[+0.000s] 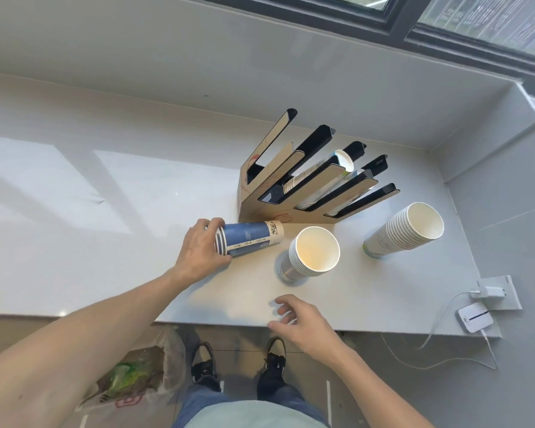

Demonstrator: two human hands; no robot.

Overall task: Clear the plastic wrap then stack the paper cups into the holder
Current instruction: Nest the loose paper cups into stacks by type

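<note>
A cardboard cup holder with several black-lined slots stands on the white counter; white cups lie in its middle slots. My left hand grips the rim end of a blue cup stack lying on its side just in front of the holder. A white cup stack stands upright to the right of it. Another white stack stands further right. My right hand hovers over the counter's front edge, fingers apart and empty. No plastic wrap shows on the cups.
A charger and cable and a small white device sit at the counter's right front corner. A plastic bag with rubbish lies on the floor by my feet. A window sill and wall run behind the counter.
</note>
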